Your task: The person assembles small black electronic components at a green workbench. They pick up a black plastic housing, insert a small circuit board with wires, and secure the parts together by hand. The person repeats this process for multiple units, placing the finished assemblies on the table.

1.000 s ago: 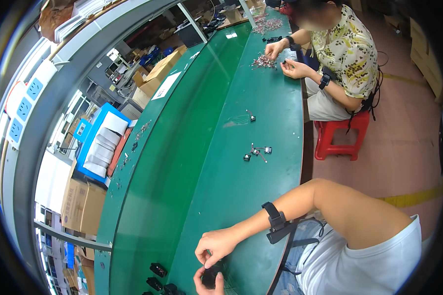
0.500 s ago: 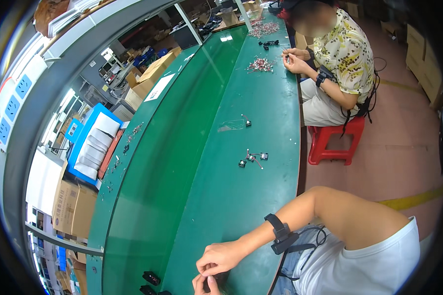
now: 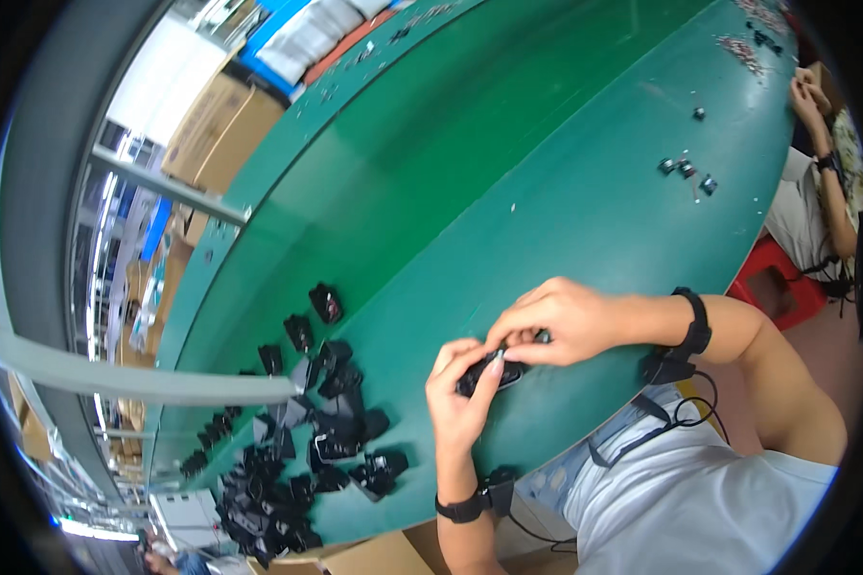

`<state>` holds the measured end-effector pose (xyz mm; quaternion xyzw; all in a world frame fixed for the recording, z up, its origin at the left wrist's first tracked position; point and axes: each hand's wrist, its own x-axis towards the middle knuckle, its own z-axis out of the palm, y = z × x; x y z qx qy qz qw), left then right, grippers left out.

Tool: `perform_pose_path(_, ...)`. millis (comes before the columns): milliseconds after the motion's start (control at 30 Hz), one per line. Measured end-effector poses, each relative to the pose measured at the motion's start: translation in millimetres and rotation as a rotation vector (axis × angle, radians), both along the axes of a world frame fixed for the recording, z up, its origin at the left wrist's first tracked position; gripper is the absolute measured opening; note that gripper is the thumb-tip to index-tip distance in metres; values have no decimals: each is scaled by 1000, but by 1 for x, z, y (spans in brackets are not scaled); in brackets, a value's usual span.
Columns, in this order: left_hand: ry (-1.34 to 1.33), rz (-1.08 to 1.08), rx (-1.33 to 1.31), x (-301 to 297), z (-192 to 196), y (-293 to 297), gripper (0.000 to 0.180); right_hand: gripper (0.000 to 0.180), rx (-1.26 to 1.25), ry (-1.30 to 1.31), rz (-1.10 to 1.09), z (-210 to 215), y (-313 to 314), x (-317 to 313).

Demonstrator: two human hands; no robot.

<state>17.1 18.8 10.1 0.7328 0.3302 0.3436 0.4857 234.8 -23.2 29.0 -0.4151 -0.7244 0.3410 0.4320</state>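
Above a green bench (image 3: 566,240), the left hand (image 3: 456,391) holds a small black housing (image 3: 512,375), thumb lying across it. The right hand (image 3: 568,321) brings its fingertips narrowly to the housing's upper side; whether they pinch anything, I cannot tell. More black housings (image 3: 340,422) lie left of the grip; small wired modules (image 3: 687,169) lie beyond it, rightward. This probably wants a firm left hold and light, precise right fingertips.
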Motion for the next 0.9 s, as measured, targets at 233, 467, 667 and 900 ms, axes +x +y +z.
perform_pose_path(233,-168,-44,-190,-8,0,-4,23,23,57,111,3,3,2,-7)
perform_pose_path(467,-163,-93,-86,-5,1,-5,31,20,-14,249,-61,1,-4,-11)
perform_pose_path(667,-2,-15,218,2,6,-7,36,15,167,150,-120,0,-5,-17)
perform_pose_path(900,-8,24,386,3,4,-4,30,11,436,-57,-131,-2,-1,-12)
